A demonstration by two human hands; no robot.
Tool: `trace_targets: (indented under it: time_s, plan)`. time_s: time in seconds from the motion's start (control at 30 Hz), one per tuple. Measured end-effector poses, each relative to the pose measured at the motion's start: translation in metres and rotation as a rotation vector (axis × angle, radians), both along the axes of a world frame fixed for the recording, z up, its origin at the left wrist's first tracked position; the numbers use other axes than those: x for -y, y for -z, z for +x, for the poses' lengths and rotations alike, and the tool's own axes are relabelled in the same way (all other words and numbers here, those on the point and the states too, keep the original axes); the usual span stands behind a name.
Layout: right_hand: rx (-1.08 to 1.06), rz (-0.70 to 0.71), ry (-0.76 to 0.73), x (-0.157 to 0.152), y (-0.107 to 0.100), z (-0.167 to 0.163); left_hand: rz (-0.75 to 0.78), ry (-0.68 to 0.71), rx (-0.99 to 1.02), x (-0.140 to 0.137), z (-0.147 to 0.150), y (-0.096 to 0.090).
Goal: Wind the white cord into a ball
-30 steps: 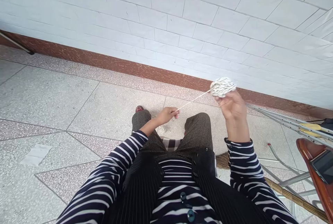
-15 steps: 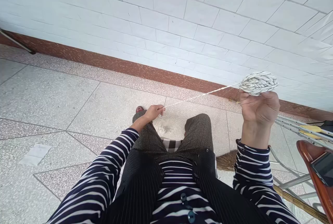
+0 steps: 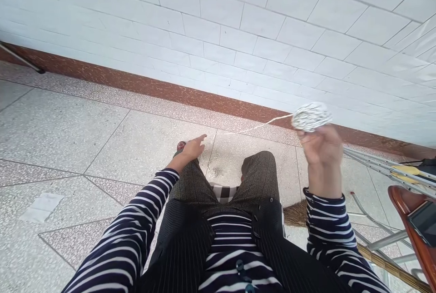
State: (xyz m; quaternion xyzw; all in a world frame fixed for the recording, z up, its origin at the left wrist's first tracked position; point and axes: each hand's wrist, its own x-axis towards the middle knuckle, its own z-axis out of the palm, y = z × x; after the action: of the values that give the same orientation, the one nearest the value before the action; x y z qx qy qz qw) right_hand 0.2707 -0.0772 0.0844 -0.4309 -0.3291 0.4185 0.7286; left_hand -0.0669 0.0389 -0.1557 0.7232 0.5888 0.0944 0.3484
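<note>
My right hand (image 3: 322, 147), raised on the right, grips a ball of white cord (image 3: 311, 116) by its underside; hand and ball are blurred. From the ball a strand of cord (image 3: 267, 123) runs left and sags slightly, fading from sight near my left hand (image 3: 195, 146). That hand is over my left knee with the index finger stretched out and the fingers apart, and I see nothing held in it. A small heap of cord (image 3: 213, 172) lies on the floor between my knees.
A brown wooden chair (image 3: 402, 197) with a phone (image 3: 424, 220) on it stands at the right, beside metal crutches (image 3: 371, 161). A straw broom (image 3: 295, 213) lies near my right leg. White paper (image 3: 42, 206) is on the floor at left. A tiled wall (image 3: 204, 25) rises ahead.
My right hand has moved left with the ball of cord. My left hand has let go of the strand and shifted slightly left; the strand has gone from taut to slack.
</note>
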Motion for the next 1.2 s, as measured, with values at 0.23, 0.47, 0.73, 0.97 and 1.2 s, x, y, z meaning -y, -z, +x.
trace_targets:
  time_s: [0.23, 0.47, 0.73, 0.97, 1.2]
  plan:
    - [0.17, -0.398, -0.359, -0.007, 0.055, -0.058, -0.03, 0.215, 0.803, 0.035, 0.111, -0.067]
    - [0.534, -0.299, -0.229, -0.015, 0.056, -0.041, -0.049, 0.309, 0.655, 0.076, 0.122, -0.069]
    - [0.967, -0.47, -0.119, -0.028, 0.135, -0.033, 0.309, 0.546, 0.135, 0.097, 0.08, -0.082]
    - [0.374, -0.491, -0.724, 0.018, 0.168, -0.074, 0.285, 0.568, 0.283, 0.049, 0.069, -0.105]
    - [-0.044, -0.632, -0.657, 0.03, 0.141, -0.078, 0.091, 0.386, 0.388, 0.049, 0.067, -0.064]
